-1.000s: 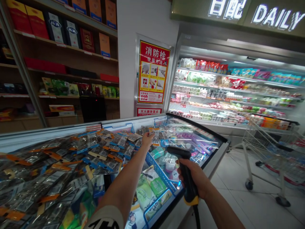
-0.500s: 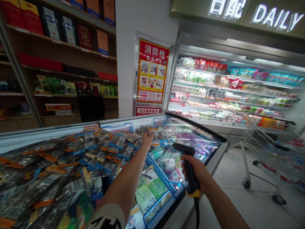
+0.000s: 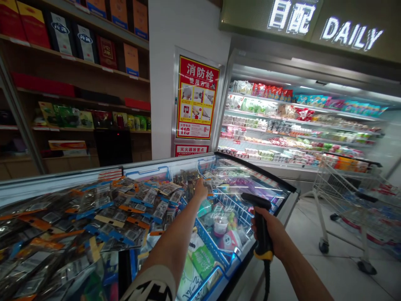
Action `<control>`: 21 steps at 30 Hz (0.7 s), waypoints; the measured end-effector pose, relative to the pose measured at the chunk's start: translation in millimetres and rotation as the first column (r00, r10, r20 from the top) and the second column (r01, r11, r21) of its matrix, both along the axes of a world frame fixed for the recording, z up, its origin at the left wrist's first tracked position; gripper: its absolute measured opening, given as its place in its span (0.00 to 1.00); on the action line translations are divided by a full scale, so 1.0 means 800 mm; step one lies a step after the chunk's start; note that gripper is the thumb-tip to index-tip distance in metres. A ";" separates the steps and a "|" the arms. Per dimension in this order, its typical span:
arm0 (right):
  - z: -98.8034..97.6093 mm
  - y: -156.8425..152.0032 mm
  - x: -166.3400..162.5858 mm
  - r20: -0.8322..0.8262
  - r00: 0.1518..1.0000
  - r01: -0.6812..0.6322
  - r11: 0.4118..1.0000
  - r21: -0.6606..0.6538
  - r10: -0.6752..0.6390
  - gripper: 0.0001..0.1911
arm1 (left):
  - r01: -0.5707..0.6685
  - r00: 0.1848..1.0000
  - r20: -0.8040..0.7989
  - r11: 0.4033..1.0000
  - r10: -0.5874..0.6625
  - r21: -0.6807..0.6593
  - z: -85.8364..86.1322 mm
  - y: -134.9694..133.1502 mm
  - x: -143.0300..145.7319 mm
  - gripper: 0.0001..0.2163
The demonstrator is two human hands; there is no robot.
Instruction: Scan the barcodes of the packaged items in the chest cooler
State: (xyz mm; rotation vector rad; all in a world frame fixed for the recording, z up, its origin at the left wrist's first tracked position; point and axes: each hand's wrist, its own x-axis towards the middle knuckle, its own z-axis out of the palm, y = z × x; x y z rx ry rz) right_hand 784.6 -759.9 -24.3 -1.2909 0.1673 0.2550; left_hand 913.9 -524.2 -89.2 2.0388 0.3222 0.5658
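My left hand (image 3: 200, 190) reaches far into the chest freezer (image 3: 183, 162), its fingers closed at a clear plastic packet (image 3: 209, 186) with an orange edge. The fingertips are partly hidden behind the hand. Many similar packets (image 3: 150, 196), with dark contents and orange, blue or tan header strips, lie heaped to its left. My right hand (image 3: 272, 230) is wrapped round the handle of a black and yellow corded barcode scanner (image 3: 262, 244), held upright over the freezer's near right edge. The scanner's head points left, toward the left hand's side.
Blue wire baskets (image 3: 216, 244) in the freezer hold green bags and tubs under sliding glass (image 3: 250, 171). A shopping cart (image 3: 332, 188) stands on the right. Behind are a lit refrigerated shelf (image 3: 300, 108), a red fire-hydrant poster (image 3: 198, 98) and wooden shelves (image 3: 103, 69) with boxes.
My left hand has shifted slightly right, and the orange-edged packet has moved along with it. My right hand and the scanner have moved right and a little down. The view has turned slightly.
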 end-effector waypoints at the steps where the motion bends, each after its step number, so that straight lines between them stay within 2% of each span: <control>1: 0.000 -0.001 -0.001 0.001 1.000 0.003 1.000 -0.002 -0.003 0.09 | 0.010 1.000 0.006 0.997 -0.010 0.074 -0.001 -0.003 -0.004 0.19; 4: 0.001 0.002 -0.006 -0.009 1.000 0.009 1.000 -0.012 -0.009 0.09 | -0.003 1.000 0.004 0.951 0.002 0.308 0.004 -0.002 -0.024 0.19; 6: 0.002 0.008 -0.012 -0.019 1.000 -0.003 1.000 -0.009 0.003 0.09 | -0.062 0.998 0.005 0.886 0.068 0.459 0.016 0.011 -0.044 0.19; 10: 0.004 0.023 -0.028 -0.001 0.998 -0.070 0.997 0.016 0.070 0.08 | -0.279 0.940 0.033 0.707 0.340 0.650 0.049 0.059 -0.091 0.17; 12: 0.006 0.029 -0.037 0.012 0.995 -0.096 0.995 0.022 0.096 0.09 | -0.313 0.888 -0.027 0.647 0.459 0.695 0.060 0.082 -0.112 0.16; 14: 0.009 0.034 -0.045 0.021 0.993 -0.114 0.993 0.017 0.113 0.08 | -0.252 0.854 -0.150 0.648 0.498 0.719 0.065 0.098 -0.127 0.15; 16: 0.011 0.036 -0.053 0.029 0.991 -0.128 0.992 0.009 0.128 0.08 | -0.174 0.845 -0.239 0.667 0.479 0.724 0.065 0.104 -0.136 0.13; 19: 0.015 0.039 -0.064 0.022 0.989 -0.146 0.989 0.006 0.146 0.09 | -0.163 0.875 -0.205 0.664 0.439 0.729 0.064 0.102 -0.141 0.13; 21: 0.017 0.039 -0.071 0.010 0.988 -0.155 0.988 0.003 0.155 0.09 | -0.185 0.905 -0.157 0.701 0.394 0.689 0.064 0.100 -0.139 0.13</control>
